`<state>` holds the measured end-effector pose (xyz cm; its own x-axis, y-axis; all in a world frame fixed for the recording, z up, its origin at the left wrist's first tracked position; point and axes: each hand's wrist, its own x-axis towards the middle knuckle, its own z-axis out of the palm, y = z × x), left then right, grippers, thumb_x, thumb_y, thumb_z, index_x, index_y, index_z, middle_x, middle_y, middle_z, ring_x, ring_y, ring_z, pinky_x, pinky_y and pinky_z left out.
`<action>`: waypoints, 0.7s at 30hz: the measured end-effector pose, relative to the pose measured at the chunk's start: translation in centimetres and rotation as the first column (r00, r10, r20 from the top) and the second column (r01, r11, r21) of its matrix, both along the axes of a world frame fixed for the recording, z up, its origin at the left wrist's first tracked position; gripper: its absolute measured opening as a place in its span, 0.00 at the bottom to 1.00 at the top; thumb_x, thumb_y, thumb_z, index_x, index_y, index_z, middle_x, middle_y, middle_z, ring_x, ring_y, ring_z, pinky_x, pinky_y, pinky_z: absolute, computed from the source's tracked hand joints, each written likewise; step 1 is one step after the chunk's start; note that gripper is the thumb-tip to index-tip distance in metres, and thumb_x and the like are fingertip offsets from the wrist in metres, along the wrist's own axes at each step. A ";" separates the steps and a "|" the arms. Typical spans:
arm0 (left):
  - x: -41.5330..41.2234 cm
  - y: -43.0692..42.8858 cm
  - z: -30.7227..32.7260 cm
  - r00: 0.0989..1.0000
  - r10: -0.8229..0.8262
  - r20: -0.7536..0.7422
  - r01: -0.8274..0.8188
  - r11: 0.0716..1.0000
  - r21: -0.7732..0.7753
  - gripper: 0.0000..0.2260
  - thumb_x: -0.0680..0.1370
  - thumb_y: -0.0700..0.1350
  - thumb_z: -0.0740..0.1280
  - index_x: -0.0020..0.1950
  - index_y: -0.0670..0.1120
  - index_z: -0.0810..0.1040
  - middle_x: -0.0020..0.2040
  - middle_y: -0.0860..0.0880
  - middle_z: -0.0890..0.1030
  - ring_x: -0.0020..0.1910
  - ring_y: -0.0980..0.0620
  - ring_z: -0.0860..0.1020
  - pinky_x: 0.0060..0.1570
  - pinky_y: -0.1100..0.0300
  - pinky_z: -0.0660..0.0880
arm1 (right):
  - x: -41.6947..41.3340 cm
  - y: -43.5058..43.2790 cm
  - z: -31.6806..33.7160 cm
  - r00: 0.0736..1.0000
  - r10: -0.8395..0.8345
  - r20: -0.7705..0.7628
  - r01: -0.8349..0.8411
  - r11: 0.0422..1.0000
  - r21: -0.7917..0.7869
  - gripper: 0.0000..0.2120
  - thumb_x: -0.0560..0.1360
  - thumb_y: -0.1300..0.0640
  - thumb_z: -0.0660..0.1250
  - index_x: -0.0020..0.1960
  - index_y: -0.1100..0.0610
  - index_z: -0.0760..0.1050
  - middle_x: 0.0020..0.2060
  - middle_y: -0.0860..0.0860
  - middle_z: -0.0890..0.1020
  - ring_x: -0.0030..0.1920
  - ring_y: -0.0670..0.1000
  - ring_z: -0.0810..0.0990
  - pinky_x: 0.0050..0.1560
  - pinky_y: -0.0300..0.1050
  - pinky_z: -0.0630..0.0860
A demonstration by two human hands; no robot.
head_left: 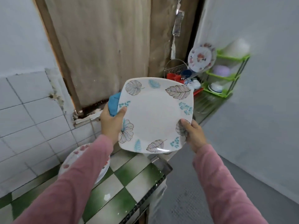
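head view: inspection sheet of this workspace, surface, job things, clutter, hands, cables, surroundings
surface: green-and-white checkered counter
job's things: square leaf-print plate held in the air over the counter edge; blue cloth behind its left rim
clutter: red-flowered plate on the counter, partly under the left sleeve
hands: left hand grips the plate's left rim with the cloth; right hand grips its lower right corner
cables: nothing seen
surroundings: wire dish rack, green corner shelf, wooden door, white tiled wall
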<state>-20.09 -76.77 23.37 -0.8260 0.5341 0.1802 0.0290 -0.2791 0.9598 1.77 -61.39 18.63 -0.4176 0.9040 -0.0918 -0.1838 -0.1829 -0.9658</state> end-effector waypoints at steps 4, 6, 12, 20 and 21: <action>3.7 5.5 -0.4 0.993 -0.107 0.053 0.108 0.994 -0.015 0.11 0.77 0.35 0.69 0.55 0.49 0.78 0.46 0.51 0.84 0.44 0.52 0.83 0.43 0.56 0.81 | 5.1 3.0 -0.1 0.988 -0.144 -0.053 0.142 0.989 -0.042 0.05 0.79 0.60 0.67 0.54 0.60 0.78 0.47 0.58 0.85 0.43 0.57 0.84 0.51 0.57 0.81; 5.9 8.7 -0.7 0.986 -0.155 0.060 0.157 0.987 -0.034 0.11 0.77 0.35 0.69 0.53 0.51 0.78 0.45 0.51 0.83 0.44 0.51 0.82 0.45 0.54 0.80 | 7.9 4.8 -0.3 0.976 -0.212 -0.055 0.211 0.977 -0.030 0.03 0.79 0.60 0.68 0.51 0.58 0.79 0.45 0.56 0.86 0.44 0.57 0.83 0.56 0.59 0.79; 11.6 19.7 -2.5 0.970 -0.238 0.054 0.242 0.967 -0.084 0.08 0.79 0.41 0.69 0.57 0.46 0.79 0.48 0.48 0.84 0.45 0.49 0.81 0.47 0.52 0.78 | 16.1 12.0 -0.3 0.942 -0.334 -0.047 0.336 0.941 0.044 0.04 0.80 0.61 0.66 0.50 0.57 0.79 0.37 0.48 0.86 0.37 0.49 0.84 0.44 0.47 0.81; 20.4 34.7 -3.3 0.980 -0.140 0.139 0.146 0.989 -0.035 0.12 0.79 0.44 0.68 0.62 0.47 0.77 0.54 0.49 0.81 0.51 0.51 0.80 0.54 0.56 0.77 | 25.3 24.5 1.0 0.906 -0.424 0.010 0.420 0.900 0.118 0.06 0.80 0.62 0.66 0.46 0.58 0.80 0.38 0.53 0.84 0.40 0.53 0.81 0.48 0.49 0.79; 21.3 36.3 -3.6 0.979 -0.145 0.145 0.151 0.988 -0.033 0.10 0.79 0.44 0.68 0.61 0.49 0.77 0.54 0.50 0.81 0.52 0.51 0.80 0.54 0.56 0.77 | 25.9 25.9 1.1 0.909 -0.417 0.008 0.413 0.903 0.119 0.06 0.80 0.62 0.66 0.47 0.58 0.80 0.39 0.54 0.84 0.39 0.53 0.82 0.48 0.49 0.79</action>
<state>1.21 -40.47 19.80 -0.7525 0.6573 0.0409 -0.1464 -0.2275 0.9627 27.63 -35.47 19.72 -0.0008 0.9999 0.0135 -0.1880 0.0131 -0.9821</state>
